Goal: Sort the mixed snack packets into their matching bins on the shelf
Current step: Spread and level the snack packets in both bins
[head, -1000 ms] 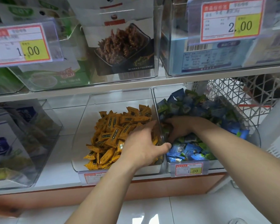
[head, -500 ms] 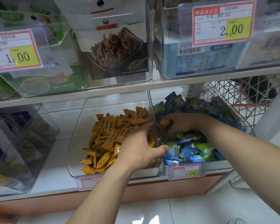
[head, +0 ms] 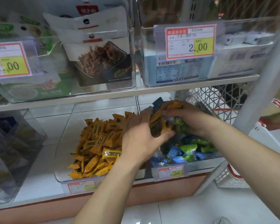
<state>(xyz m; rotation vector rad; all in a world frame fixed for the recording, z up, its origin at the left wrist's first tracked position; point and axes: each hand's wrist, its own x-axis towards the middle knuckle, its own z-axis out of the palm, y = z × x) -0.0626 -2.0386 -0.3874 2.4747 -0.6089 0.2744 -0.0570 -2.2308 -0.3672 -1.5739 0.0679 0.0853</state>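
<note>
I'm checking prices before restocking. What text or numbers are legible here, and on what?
"1.00" on the top-left tag.
"2.00" on the top-right tag.
"1.00" on the right bin's tag.
Blurred, unreadable: the left bin's tag.
Small print on all tags and the orange packets: too blurred to read.

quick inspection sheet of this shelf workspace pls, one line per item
surface: white lower shelf carries the clear bins
job's things: orange packets piled in the left bin; blue and green packets in the right bin; an orange bunch held over the right bin
clutter: nothing seen
grips: left grip and right grip both hold the orange bunch
cables: nothing seen
surroundings: upper shelf with clear bins of pouches; 2.00 price tag; white wire basket on the right
</note>
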